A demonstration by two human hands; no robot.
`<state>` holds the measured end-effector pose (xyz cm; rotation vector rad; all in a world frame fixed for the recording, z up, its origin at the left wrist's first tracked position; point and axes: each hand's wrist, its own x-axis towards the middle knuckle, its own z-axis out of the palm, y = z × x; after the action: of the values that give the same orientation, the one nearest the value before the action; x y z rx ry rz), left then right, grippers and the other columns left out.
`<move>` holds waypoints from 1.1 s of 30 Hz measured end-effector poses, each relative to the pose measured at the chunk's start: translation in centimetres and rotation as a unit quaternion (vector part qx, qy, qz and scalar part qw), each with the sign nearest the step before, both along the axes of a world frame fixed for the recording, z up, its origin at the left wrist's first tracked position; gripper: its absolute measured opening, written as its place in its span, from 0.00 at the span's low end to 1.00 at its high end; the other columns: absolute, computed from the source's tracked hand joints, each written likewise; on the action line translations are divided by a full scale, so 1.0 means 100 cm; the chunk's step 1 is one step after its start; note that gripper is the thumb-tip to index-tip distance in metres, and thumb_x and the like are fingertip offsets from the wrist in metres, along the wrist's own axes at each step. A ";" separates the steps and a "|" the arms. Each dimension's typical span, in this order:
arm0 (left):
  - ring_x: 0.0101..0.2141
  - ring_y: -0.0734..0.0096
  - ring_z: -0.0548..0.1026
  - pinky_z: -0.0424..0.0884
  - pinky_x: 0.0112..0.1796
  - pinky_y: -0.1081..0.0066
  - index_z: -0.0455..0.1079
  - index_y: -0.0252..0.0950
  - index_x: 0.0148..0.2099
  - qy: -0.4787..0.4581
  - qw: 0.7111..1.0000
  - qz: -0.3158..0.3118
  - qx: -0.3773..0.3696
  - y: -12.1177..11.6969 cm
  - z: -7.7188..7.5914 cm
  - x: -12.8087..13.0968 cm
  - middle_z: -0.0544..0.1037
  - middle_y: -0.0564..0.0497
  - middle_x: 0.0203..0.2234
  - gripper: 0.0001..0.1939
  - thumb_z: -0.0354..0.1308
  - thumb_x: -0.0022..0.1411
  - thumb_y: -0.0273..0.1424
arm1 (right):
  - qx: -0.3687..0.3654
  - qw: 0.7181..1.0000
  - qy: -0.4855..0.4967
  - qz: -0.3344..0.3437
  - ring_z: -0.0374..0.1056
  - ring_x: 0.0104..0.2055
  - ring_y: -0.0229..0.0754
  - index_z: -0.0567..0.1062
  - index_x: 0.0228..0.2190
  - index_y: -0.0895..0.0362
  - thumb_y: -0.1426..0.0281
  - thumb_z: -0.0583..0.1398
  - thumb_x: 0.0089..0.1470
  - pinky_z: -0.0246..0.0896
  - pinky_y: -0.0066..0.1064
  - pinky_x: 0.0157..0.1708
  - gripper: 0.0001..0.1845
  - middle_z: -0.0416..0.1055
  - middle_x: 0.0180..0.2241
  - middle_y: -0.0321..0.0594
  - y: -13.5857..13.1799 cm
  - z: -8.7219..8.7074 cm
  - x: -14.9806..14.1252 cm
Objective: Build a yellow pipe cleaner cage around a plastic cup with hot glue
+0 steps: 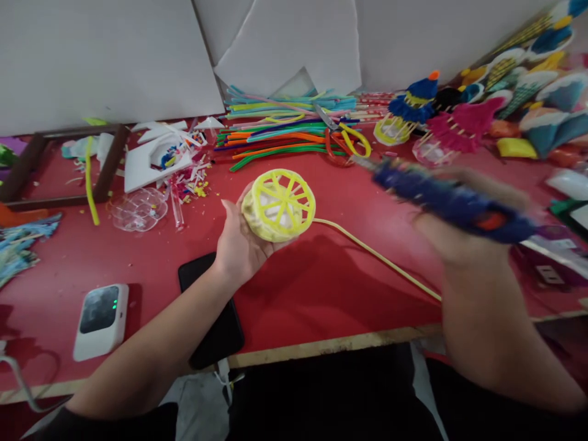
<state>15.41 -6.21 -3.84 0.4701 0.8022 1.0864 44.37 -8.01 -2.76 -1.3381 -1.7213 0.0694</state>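
Observation:
My left hand (239, 242) is closed around a round yellow pipe-cleaner wheel (278, 204) with spokes, held tilted above the red table (321, 288). A long yellow pipe cleaner (376, 257) trails from the wheel toward the right. My right hand (463, 226) grips a blue glue gun (450, 202) with an orange trigger, its nozzle pointing left toward the wheel but still apart from it. The right hand and the gun are blurred by motion.
A pile of colored pipe cleaners (285, 131) and yellow-handled scissors (344, 135) lie at the back. Finished craft pieces (459, 116) crowd the right. A black phone (211, 318) and a white device (100, 320) lie near the front edge; foam scraps (156, 159) are at the left.

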 end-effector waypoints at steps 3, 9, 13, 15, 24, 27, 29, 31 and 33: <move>0.68 0.38 0.66 0.73 0.59 0.39 0.55 0.49 0.74 0.024 0.999 -0.024 0.018 -0.003 0.000 0.000 0.66 0.43 0.70 0.34 0.43 0.75 0.57 | 0.020 0.991 -0.016 0.129 0.79 0.32 0.46 0.77 0.39 0.46 0.68 0.64 0.52 0.76 0.36 0.33 0.11 0.81 0.33 0.37 -0.008 0.001 -0.029; 0.66 0.38 0.69 0.77 0.57 0.40 0.56 0.53 0.73 0.046 0.998 -0.035 0.040 -0.010 -0.003 -0.005 0.66 0.47 0.70 0.42 0.70 0.63 0.42 | -0.017 0.978 -0.011 0.207 0.79 0.38 0.48 0.75 0.42 0.47 0.76 0.63 0.54 0.77 0.39 0.39 0.15 0.80 0.36 0.42 -0.013 -0.008 -0.035; 0.63 0.40 0.72 0.81 0.54 0.45 0.60 0.55 0.71 0.052 0.997 -0.034 0.056 -0.011 -0.004 -0.005 0.69 0.50 0.67 0.42 0.74 0.58 0.36 | -0.001 0.974 0.019 0.224 0.77 0.33 0.44 0.75 0.39 0.49 0.71 0.63 0.53 0.76 0.36 0.33 0.10 0.79 0.33 0.37 -0.014 -0.013 -0.038; 0.60 0.42 0.74 0.83 0.51 0.46 0.62 0.54 0.70 0.061 0.996 -0.035 0.058 -0.011 -0.003 -0.005 0.70 0.50 0.66 0.40 0.72 0.59 0.35 | -0.001 0.974 0.005 0.226 0.76 0.30 0.43 0.75 0.37 0.50 0.72 0.62 0.52 0.74 0.34 0.30 0.08 0.78 0.31 0.36 -0.014 -0.013 -0.041; 0.62 0.38 0.72 0.84 0.49 0.50 0.61 0.55 0.70 0.082 0.993 -0.047 0.066 -0.013 0.001 -0.003 0.68 0.49 0.68 0.43 0.73 0.56 0.36 | 0.008 0.977 -0.013 0.214 0.75 0.29 0.43 0.73 0.36 0.50 0.75 0.61 0.50 0.74 0.35 0.30 0.11 0.77 0.30 0.37 -0.016 -0.014 -0.046; 0.62 0.36 0.72 0.83 0.49 0.47 0.61 0.55 0.70 0.090 0.993 -0.050 0.064 -0.013 0.000 -0.003 0.67 0.49 0.68 0.43 0.73 0.56 0.37 | 0.010 0.978 -0.026 0.205 0.74 0.29 0.43 0.71 0.36 0.49 0.75 0.61 0.50 0.73 0.35 0.28 0.12 0.76 0.29 0.35 -0.016 -0.013 -0.046; 0.62 0.36 0.72 0.83 0.50 0.47 0.61 0.55 0.70 0.091 0.993 -0.050 0.062 -0.013 0.000 -0.004 0.67 0.49 0.68 0.42 0.73 0.56 0.38 | 0.011 0.979 -0.031 0.200 0.74 0.28 0.42 0.71 0.36 0.49 0.75 0.61 0.49 0.73 0.35 0.28 0.11 0.76 0.29 0.35 -0.016 -0.013 -0.046; 0.62 0.37 0.72 0.83 0.50 0.48 0.61 0.56 0.70 0.085 0.993 -0.051 0.058 -0.013 0.000 -0.004 0.68 0.50 0.68 0.42 0.73 0.56 0.38 | 0.017 0.979 -0.032 0.201 0.74 0.28 0.42 0.71 0.36 0.49 0.75 0.61 0.48 0.73 0.34 0.28 0.12 0.75 0.28 0.35 -0.015 -0.013 -0.046; 0.62 0.38 0.72 0.82 0.52 0.47 0.61 0.56 0.70 0.074 0.995 -0.050 0.049 -0.013 0.001 -0.004 0.68 0.50 0.67 0.42 0.72 0.58 0.36 | 0.013 0.978 -0.039 0.204 0.74 0.29 0.43 0.71 0.36 0.49 0.74 0.61 0.48 0.73 0.35 0.28 0.12 0.76 0.29 0.36 -0.016 -0.013 -0.045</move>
<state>15.05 -7.49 -3.75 0.6745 0.8484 1.0090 39.84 -9.57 -4.05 -0.9616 -2.0342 0.2282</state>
